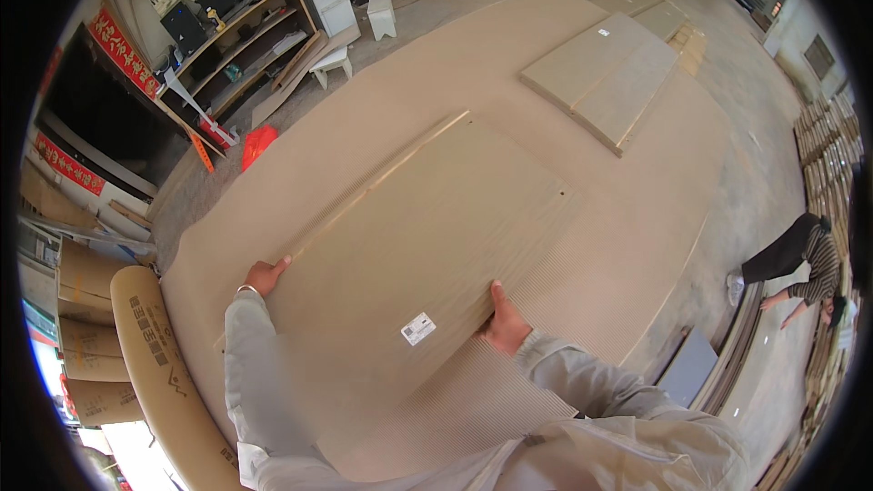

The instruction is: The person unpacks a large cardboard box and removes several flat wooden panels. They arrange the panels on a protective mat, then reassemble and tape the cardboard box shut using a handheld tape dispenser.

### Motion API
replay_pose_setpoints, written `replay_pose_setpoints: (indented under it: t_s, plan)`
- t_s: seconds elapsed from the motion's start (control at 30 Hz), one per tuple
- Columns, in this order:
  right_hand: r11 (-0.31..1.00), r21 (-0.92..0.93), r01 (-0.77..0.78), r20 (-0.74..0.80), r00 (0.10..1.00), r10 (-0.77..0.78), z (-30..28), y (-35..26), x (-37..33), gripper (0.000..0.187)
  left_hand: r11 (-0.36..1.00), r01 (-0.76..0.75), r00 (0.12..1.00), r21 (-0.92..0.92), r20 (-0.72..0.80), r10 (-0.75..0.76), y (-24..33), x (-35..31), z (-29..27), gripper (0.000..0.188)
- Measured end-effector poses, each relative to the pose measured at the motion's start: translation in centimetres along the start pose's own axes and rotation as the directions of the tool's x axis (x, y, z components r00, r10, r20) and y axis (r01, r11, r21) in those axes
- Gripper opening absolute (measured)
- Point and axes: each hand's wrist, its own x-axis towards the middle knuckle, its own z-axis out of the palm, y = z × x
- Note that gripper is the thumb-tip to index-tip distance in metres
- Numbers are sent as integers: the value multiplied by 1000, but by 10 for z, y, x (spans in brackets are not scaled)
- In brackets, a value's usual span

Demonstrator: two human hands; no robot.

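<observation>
A large grey-brown wooden panel [418,218] lies at a slant in front of me, with a white label [418,328] near its close end. My left hand [264,276] grips its left edge, thumb on top and fingers hidden underneath. On the opposite edge, my right hand [506,324] is closed round the panel with the thumb pointing up. Beneath it spreads a wide sheet of corrugated cardboard [618,282]. The panel's near right side seems raised off the sheet; its nearest end is blurred.
Beyond it, a stack of similar panels [600,73] rests on the cardboard. A thick cardboard roll [145,355] stands at the left. Shelving [245,55], a white stool [333,65] and a red bag [259,145] are behind. At right a person [805,264] bends over long boards [741,345].
</observation>
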Motion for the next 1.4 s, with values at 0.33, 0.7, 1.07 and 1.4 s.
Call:
replay_pose_setpoints:
  t_s: [0.33, 0.7, 1.07, 1.4]
  plan:
    - [904, -427, -2, -428, 881, -200, -57, -15, -39, 56, 984, -171, 904, -49, -405, 137, -43, -51, 44, 51]
    - [-156, -936, -315, 12, 416, -909, -107, -230, 81, 52, 732, 389, 714, -559, -320, -623, -215, -233, 200, 52]
    - [-237, -960, -150, 91, 633, -769, -168, -268, 133, 45, 708, 456, 577, -539, -427, -696, -185, -220, 194, 49]
    - [-218, -976, 3, 174, 609, -774, -157, -264, 128, 33, 620, 531, 511, -577, -365, -778, -171, -220, 193, 55]
